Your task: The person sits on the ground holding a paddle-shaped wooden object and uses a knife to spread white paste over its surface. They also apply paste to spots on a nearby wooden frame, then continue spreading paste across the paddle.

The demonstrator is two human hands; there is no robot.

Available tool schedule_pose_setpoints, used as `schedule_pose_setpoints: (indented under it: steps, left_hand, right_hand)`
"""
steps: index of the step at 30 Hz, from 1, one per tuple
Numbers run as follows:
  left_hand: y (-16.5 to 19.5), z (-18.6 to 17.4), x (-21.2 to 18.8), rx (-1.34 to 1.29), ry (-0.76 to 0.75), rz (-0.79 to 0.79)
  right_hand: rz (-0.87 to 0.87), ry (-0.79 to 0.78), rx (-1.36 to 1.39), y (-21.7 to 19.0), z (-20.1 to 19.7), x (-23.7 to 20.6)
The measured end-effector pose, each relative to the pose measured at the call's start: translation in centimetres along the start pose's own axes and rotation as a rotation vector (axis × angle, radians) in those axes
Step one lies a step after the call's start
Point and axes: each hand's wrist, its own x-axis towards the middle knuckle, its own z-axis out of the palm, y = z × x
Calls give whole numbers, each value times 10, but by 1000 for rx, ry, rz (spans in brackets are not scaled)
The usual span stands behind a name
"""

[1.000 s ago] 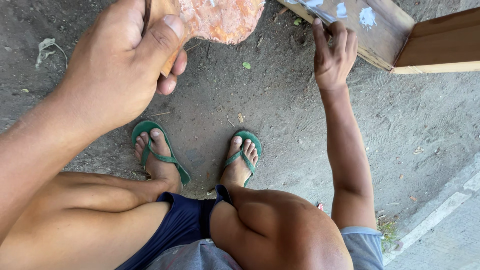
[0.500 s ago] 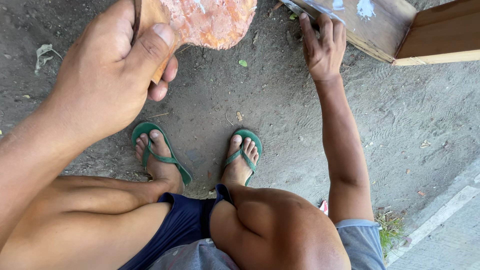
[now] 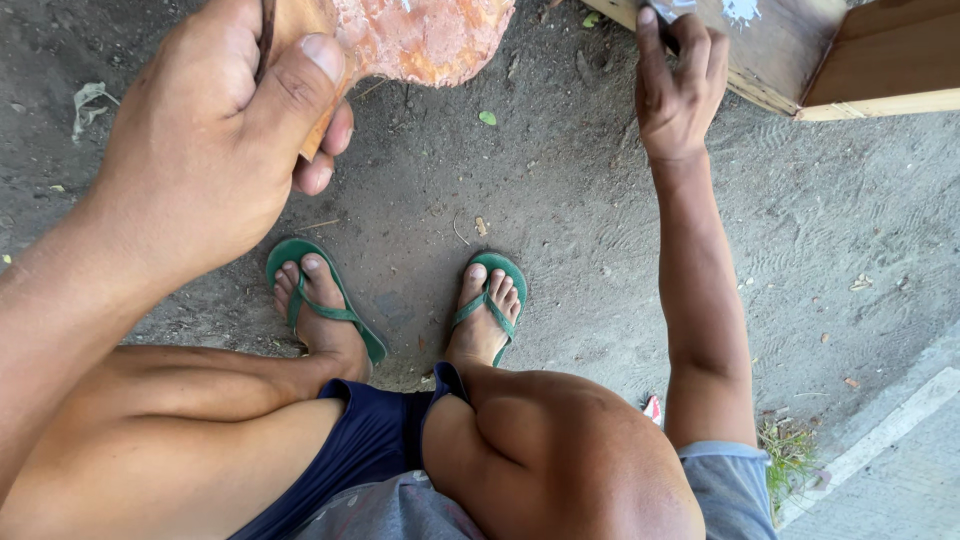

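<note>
My left hand (image 3: 215,140) is close to the camera at the upper left, closed around the edge of a flat wooden piece (image 3: 410,35) coated with rough orange-pink filler. My right hand (image 3: 678,85) reaches out at the upper right, fingers curled around a small tool that is mostly hidden, pressed against the top edge of a wooden panel (image 3: 775,50) with white patches. My bent knees and feet in green flip-flops (image 3: 335,310) are below, on bare dirt.
Grey dirt ground (image 3: 560,220) with small leaves and twigs fills the middle. A pale wooden board (image 3: 880,75) adjoins the panel at the top right. A concrete kerb (image 3: 880,440) with a tuft of grass runs along the lower right.
The view has shifted slightly, so the wooden panel and my right hand sit higher in the frame. My left hand still holds the coated piece in the same grip.
</note>
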Motion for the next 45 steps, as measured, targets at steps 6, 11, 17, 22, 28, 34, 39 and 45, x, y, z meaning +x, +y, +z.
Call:
schedule_pose_setpoints:
  steps: [6, 11, 17, 22, 28, 34, 39, 45]
  left_hand:
    - [-4, 3, 1, 12, 21, -73]
    - [-1, 3, 1, 9, -1, -6]
    - [-2, 1, 0, 75, 17, -34]
    - [-3, -2, -1, 121, 30, -72]
    - [0, 3, -2, 177, 33, -58]
    - [2, 2, -9, 173, 33, -78]
    - [1, 3, -8, 160, 22, -43]
    - [-2, 2, -9, 127, 13, -91]
  right_hand:
    - [-84, -62, 81, -11, -16, 5]
    - [-92, -71, 141, -12, -8, 15]
    - [-72, -102, 12, -13, 0, 15]
    - [-69, -45, 132, -17, -6, 13]
    - [-56, -96, 67, -16, -3, 19]
    - [-74, -103, 172, -18, -9, 15]
    - [-65, -95, 16, -12, 2, 14]
    - [-12, 52, 73, -23, 5, 7]
